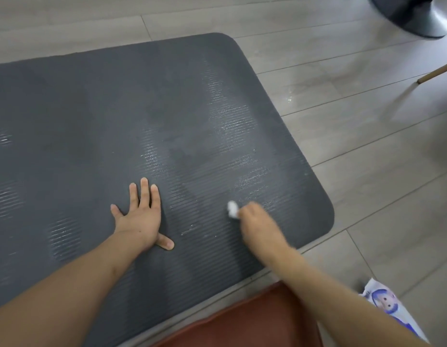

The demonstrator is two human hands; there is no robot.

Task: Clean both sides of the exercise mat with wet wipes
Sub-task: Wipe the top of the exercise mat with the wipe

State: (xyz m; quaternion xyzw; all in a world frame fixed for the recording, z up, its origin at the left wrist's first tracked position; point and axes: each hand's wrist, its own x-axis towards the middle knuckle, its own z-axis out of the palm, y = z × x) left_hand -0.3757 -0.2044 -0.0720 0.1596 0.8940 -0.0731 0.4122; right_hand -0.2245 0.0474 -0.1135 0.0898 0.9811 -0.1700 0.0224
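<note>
A dark grey ribbed exercise mat lies flat on the floor and fills most of the view; shiny wet streaks run across it. My left hand presses flat on the mat with fingers spread, near the mat's front middle. To its right, my right hand grips a small crumpled white wet wipe against the mat, near the rounded front right corner. The right hand is blurred.
Grey wood-look floor surrounds the mat. A white wipes pack with a blue cartoon print lies at the lower right. A dark round stand base sits top right, a wooden furniture leg at the right edge. Red-brown clothing is below.
</note>
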